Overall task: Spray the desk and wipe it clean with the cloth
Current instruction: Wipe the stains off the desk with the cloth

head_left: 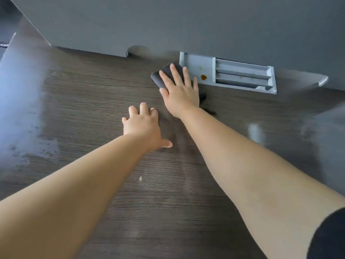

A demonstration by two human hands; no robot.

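Note:
The desk (84,113) is dark wood-grain with wet streaks and droplets on its left side. A dark grey cloth (162,74) lies flat on it near the back edge. My right hand (180,91) presses down on the cloth with fingers spread, covering most of it. My left hand (144,128) rests palm down on the bare desk, a little nearer and to the left, fingers apart and holding nothing. No spray bottle is in view.
A grey recessed plastic tray (196,69) with slots sits at the back edge just right of the cloth, with a small brown stain (203,77) on it. A grey partition wall (168,25) rises behind the desk. A small white speck (140,178) lies nearer me.

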